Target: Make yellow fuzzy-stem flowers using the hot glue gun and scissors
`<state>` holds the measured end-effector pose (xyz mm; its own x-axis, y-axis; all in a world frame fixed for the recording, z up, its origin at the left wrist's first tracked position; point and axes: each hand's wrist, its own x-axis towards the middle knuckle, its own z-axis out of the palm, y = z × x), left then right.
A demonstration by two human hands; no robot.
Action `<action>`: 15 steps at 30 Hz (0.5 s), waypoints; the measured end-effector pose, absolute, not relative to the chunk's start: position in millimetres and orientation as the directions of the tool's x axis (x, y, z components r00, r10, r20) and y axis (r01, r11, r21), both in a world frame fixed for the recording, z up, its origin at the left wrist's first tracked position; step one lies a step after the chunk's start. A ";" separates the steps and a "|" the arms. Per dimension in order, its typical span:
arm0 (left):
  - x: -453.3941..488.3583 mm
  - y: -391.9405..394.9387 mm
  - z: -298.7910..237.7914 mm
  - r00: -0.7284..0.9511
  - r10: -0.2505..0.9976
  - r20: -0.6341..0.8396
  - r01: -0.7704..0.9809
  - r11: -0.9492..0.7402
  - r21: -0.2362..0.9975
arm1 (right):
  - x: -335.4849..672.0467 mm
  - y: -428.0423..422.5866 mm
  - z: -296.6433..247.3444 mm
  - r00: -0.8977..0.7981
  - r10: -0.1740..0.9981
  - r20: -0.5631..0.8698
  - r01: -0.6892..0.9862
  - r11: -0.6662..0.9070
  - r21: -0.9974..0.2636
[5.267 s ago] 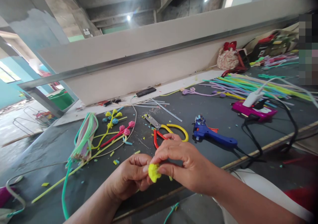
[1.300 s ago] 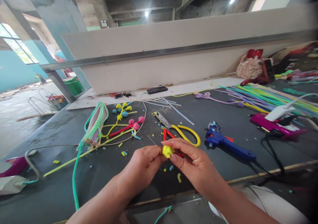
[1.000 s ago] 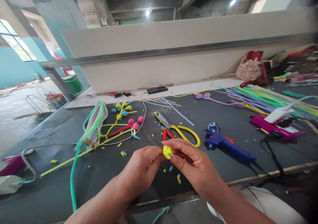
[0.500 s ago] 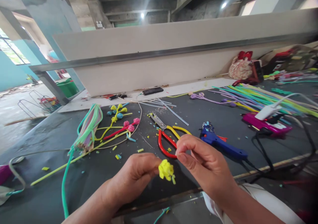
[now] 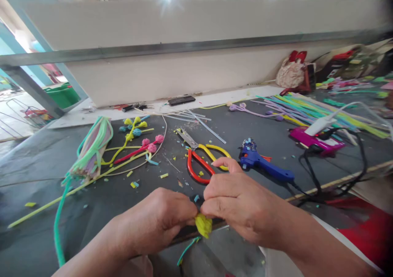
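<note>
A small yellow knotted foam bud [image 5: 203, 225] sits between both hands at the near edge of the dark table [image 5: 245, 129]. My left hand [image 5: 156, 221] is closed, pinching the bud from the left. My right hand [image 5: 242, 205] pinches it from the right with fingers curled, the index finger lifted a little. Just beyond the hands lie scissors [image 5: 201, 158] with one red and one yellow handle.
A blue glue gun [image 5: 264, 166] lies right of the scissors, its black cable trailing off the edge. A bundle of pastel foam strips [image 5: 92, 150] and finished bud stems [image 5: 138, 140] lie at the left. Long coloured strips [image 5: 310, 109] and a magenta box [image 5: 316, 140] are at the right.
Half a second ago my right hand was lifted off the bud; now it is back on it. Both hands have dropped toward the table's near edge and the view tilted down.
</note>
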<state>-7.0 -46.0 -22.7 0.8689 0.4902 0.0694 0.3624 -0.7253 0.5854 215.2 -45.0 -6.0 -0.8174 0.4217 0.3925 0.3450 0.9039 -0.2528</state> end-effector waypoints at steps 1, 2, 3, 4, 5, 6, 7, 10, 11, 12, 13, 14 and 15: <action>-7.4 -46.0 -23.0 0.872 0.484 0.072 0.350 -0.720 0.599 | 214.7 -45.2 -6.0 -0.817 0.416 0.400 0.333 0.906 -0.263; -7.7 -46.0 -23.3 0.875 0.479 0.074 0.340 -0.716 0.610 | 214.2 -45.2 -6.2 -0.817 0.410 0.406 0.321 0.908 -0.271; -7.9 -46.0 -23.8 0.876 0.476 0.073 0.335 -0.710 0.620 | 213.8 -45.3 -6.5 -0.819 0.407 0.406 0.314 0.908 -0.277; -8.2 -46.1 -24.4 0.877 0.475 0.068 0.334 -0.706 0.625 | 213.5 -45.4 -6.8 -0.822 0.403 0.402 0.310 0.909 -0.277; -8.4 -46.2 -24.9 0.879 0.473 0.063 0.334 -0.704 0.627 | 213.3 -45.6 -7.2 -0.824 0.398 0.402 0.306 0.911 -0.274; -8.5 -46.3 -25.5 0.882 0.467 0.059 0.332 -0.706 0.626 | 213.1 -46.0 -7.7 -0.827 0.395 0.400 0.306 0.913 -0.270; -8.6 -46.4 -25.9 0.887 0.458 0.054 0.328 -0.709 0.625 | 212.9 -46.5 -8.2 -0.831 0.395 0.392 0.309 0.913 -0.267; -8.6 -46.9 -27.1 0.901 0.432 0.046 0.309 -0.711 0.632 | 212.4 -48.6 -9.0 -0.849 0.396 0.350 0.316 0.911 -0.265; -8.4 -47.1 -27.3 0.904 0.425 0.045 0.301 -0.709 0.637 | 212.2 -49.3 -9.1 -0.854 0.401 0.332 0.319 0.907 -0.273; -8.2 -47.2 -27.5 0.906 0.421 0.044 0.297 -0.708 0.641 | 212.0 -50.0 -9.0 -0.858 0.405 0.316 0.322 0.903 -0.284; -8.0 -47.2 -27.7 0.906 0.421 0.041 0.299 -0.706 0.642 | 211.8 -50.5 -8.8 -0.863 0.408 0.300 0.322 0.899 -0.295; -7.9 -47.2 -27.8 0.906 0.422 0.037 0.303 -0.706 0.640 | 211.6 -51.0 -8.6 -0.866 0.411 0.284 0.325 0.895 -0.304; -7.7 -47.0 -28.0 0.905 0.424 0.031 0.309 -0.706 0.636 | 211.5 -51.4 -8.3 -0.869 0.416 0.269 0.331 0.892 -0.309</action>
